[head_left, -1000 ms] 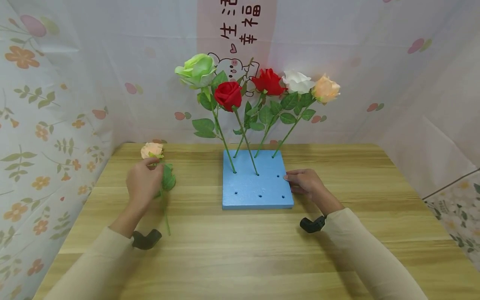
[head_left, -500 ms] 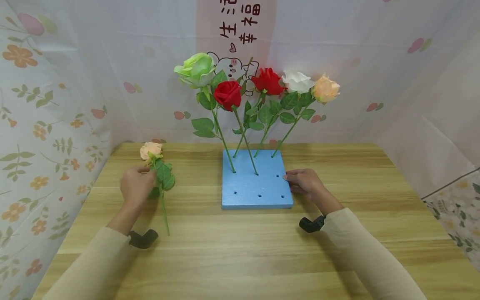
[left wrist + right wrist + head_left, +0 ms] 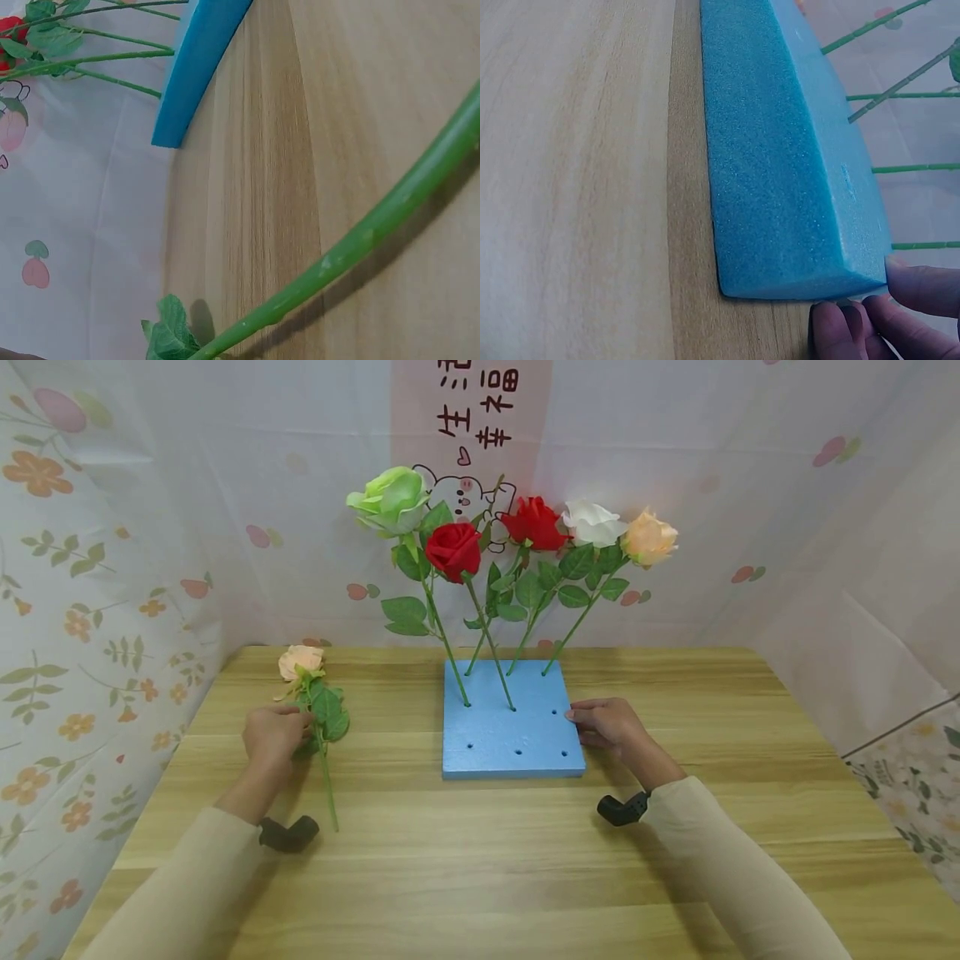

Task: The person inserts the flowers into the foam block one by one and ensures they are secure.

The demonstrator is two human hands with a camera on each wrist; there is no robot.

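Observation:
A peach rose lies on the table at the left, its bloom toward the back wall and its green stem toward the front. My left hand is at the upper stem and leaves; the leaves partly hide its fingertips, so I cannot tell whether they pinch the stem. My right hand holds the right edge of a blue foam block, thumb on the top face and fingers bent against the side. Green, red, white and peach roses stand in the block's back and middle holes.
Bare holes show along the block's front row and at the right of its middle row. A wood-grain table carries everything. Patterned cloth hangs close behind and at the sides. A black wrist device sits at each cuff.
My left hand has moved from beside the peach bloom down along the stem, uncovering the bloom's base and leaves. The rose stays where it lay, and my right hand stays on the block.

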